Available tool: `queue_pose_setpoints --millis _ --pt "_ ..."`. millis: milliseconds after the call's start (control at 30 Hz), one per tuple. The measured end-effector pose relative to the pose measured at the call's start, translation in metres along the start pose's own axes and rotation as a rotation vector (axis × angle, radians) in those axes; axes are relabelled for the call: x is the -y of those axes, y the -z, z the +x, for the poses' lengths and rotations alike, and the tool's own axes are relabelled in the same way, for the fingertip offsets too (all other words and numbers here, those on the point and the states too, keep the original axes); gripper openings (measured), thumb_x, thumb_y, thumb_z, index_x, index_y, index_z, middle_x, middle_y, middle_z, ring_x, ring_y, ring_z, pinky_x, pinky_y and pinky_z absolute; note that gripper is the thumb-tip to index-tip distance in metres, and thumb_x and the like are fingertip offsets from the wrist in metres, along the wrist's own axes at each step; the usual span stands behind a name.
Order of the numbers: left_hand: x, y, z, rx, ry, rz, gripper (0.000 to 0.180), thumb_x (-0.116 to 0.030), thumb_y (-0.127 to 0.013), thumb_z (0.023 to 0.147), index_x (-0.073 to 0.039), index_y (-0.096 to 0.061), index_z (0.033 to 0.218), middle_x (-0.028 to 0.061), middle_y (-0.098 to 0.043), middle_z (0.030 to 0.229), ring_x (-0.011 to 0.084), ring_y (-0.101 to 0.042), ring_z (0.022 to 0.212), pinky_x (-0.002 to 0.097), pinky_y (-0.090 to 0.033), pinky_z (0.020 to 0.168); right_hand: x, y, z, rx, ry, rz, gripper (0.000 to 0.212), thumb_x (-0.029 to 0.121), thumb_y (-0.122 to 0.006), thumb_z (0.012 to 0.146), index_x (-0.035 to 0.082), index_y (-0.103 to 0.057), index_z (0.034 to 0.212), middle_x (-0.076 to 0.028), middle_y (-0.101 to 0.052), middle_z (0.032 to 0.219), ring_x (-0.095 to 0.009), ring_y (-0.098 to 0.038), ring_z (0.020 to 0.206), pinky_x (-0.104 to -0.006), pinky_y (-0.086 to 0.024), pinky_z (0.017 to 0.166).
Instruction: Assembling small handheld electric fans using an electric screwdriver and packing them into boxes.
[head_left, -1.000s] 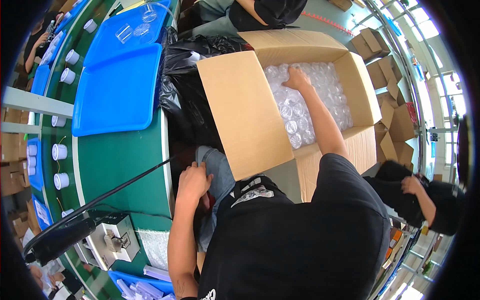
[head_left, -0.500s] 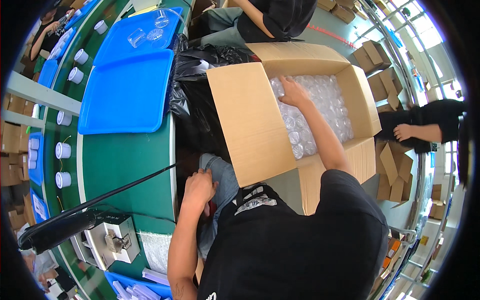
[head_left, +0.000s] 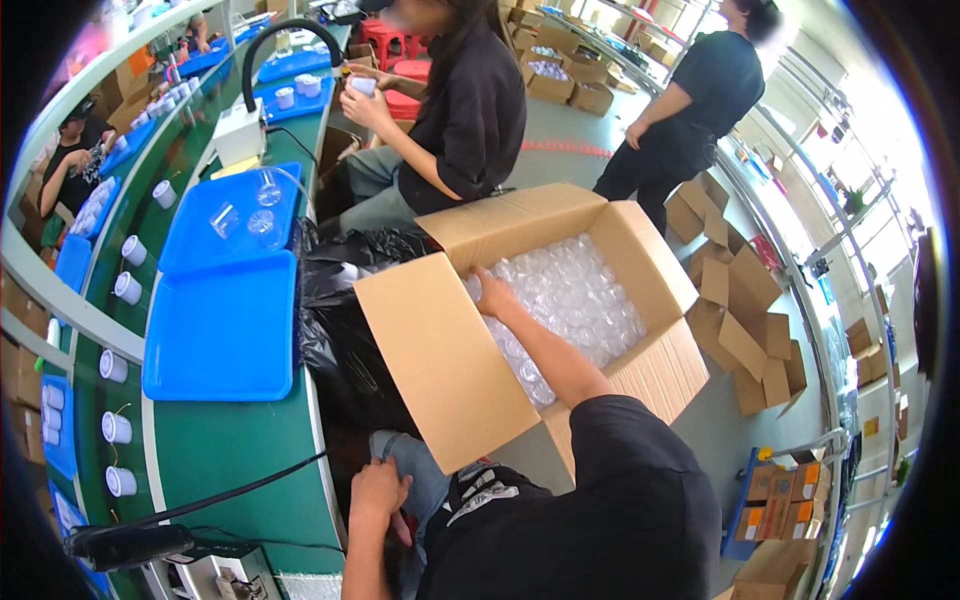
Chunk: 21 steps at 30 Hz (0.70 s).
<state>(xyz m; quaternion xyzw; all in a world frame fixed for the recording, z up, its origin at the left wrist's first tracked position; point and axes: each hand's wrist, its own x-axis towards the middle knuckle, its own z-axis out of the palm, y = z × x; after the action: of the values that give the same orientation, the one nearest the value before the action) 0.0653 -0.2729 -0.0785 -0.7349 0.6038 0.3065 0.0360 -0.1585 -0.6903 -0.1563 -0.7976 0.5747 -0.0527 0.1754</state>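
Here: green conveyor [head_left: 230,440] | cardboard-strewn floor [head_left: 745,330] | right hand [head_left: 492,294] fingers grasping clear cups [head_left: 575,300] | left hand [head_left: 378,492] loosely curled, empty

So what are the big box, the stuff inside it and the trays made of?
Box: plain brown cardboard, matte, with folded flaps. Pieces inside: probably clear plastic, see-through with glints. Trays: likely smooth, slightly shiny blue plastic.

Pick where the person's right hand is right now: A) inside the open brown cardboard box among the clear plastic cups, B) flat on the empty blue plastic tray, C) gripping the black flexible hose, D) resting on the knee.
A: the right hand reaches into the open brown cardboard box and lies on the clear plastic cups; the left hand is the one down at the knee.
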Motion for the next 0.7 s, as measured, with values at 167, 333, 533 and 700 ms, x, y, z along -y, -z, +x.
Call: queue_pose_setpoints --millis 167,333,533,700 --pt "0.0 -0.006 -0.009 -0.028 0.056 0.03 0.044 -0.038 -0.073 0.092 -0.002 -0.071 0.118 0.0231 -0.071 0.119 0.0394 -0.071 0.11 0.0489 -0.058 0.092 0.005 -0.01 0.006 0.127 0.062 -0.198 0.083 0.042 -0.081 0.083 0.03 -0.046 0.157 -0.035 -0.063 0.132 -0.052 -0.059 0.127 -0.0559 -0.05 0.108" --pt "-0.009 -0.009 0.009 -0.154 -0.065 -0.055 0.037 -0.033 -0.077 0.088 -0.002 -0.074 0.107 0.0224 -0.073 0.108 0.039 -0.073 0.102 0.0497 -0.059 0.087 -0.075 -0.013 0.035 -0.033 0.117 -0.051 0.069 0.039 -0.081 0.083 0.021 -0.06 0.146 -0.033 -0.065 0.13 -0.051 -0.059 0.127 -0.0548 -0.048 0.109" --pt "0.001 -0.023 0.011 -0.106 0.01 -0.026 0.041 -0.034 -0.075 0.089 -0.001 -0.072 0.114 0.0248 -0.072 0.113 0.0405 -0.072 0.104 0.0494 -0.058 0.087 -0.019 0.058 -0.01 -0.127 0.204 -0.02 0.072 0.03 -0.09 0.063 0.02 -0.059 0.127 -0.03 -0.067 0.119 -0.053 -0.062 0.116 -0.0558 -0.051 0.101" --pt "0.003 -0.031 0.011 -0.129 0.001 -0.035 0.04 -0.032 -0.076 0.089 0.0 -0.072 0.113 0.0246 -0.072 0.111 0.041 -0.073 0.101 0.051 -0.058 0.084 0.055 0.161 -0.048 -0.255 0.342 0.002 0.072 0.024 -0.089 0.064 0.023 -0.058 0.129 -0.024 -0.065 0.118 -0.047 -0.066 0.107 -0.0535 -0.054 0.095"
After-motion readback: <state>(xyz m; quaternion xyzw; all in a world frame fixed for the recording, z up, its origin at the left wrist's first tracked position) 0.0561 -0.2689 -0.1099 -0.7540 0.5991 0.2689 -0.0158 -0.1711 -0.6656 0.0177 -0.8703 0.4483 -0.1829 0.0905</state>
